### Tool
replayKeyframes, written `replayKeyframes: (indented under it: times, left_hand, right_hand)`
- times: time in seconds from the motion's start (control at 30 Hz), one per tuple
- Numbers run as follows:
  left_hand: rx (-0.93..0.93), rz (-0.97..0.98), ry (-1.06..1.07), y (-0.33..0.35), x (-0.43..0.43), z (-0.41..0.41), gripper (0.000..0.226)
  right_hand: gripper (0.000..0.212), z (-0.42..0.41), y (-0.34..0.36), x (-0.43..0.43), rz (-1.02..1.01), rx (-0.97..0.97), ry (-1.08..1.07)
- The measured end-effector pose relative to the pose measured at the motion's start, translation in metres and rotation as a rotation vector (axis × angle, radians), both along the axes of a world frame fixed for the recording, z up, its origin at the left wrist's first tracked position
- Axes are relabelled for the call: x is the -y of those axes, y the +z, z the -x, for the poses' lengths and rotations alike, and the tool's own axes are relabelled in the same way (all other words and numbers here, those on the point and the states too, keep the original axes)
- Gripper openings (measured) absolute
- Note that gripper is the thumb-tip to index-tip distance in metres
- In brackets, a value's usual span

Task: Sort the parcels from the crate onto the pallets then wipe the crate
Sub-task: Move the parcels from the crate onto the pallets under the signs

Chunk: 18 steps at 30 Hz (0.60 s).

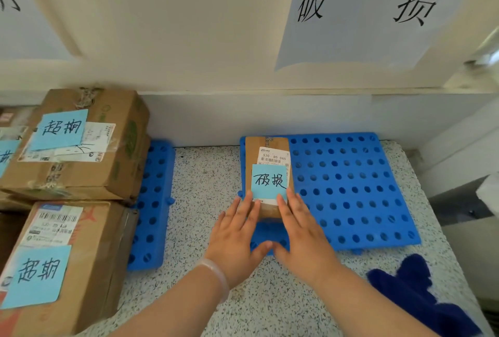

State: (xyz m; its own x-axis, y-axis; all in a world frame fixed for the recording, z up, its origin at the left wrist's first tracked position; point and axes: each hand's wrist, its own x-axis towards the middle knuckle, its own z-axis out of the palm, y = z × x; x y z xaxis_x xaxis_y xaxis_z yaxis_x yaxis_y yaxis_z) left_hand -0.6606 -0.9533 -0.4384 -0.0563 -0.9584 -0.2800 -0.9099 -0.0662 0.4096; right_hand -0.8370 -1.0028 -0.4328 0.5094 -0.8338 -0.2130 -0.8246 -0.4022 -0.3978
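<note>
A small brown parcel with a white shipping label and a blue sticky note lies flat on the left part of the blue perforated pallet. My left hand and my right hand rest side by side at the parcel's near end, fingers stretched out and fingertips touching its near edge. Neither hand grips it. A dark blue cloth lies on the speckled floor to the right of my right forearm. The crate is out of view.
Another blue pallet at the left holds stacked cardboard boxes with blue notes, the nearest box at the lower left. White paper signs hang on the wall behind. Grey furniture stands at the right.
</note>
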Motion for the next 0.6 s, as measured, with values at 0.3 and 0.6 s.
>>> replayKeyframes:
  times: [0.3, 0.6]
  left_hand:
    - [0.022, -0.032, 0.026, 0.003, 0.048, -0.007, 0.077]
    - [0.073, -0.039, 0.018, 0.006, 0.05, -0.005, 0.08]
  right_hand:
    - [0.102, -0.007, -0.004, 0.053, 0.022, -0.015, 0.073]
    - [0.1, -0.005, 0.002, 0.057, 0.023, -0.023, 0.085]
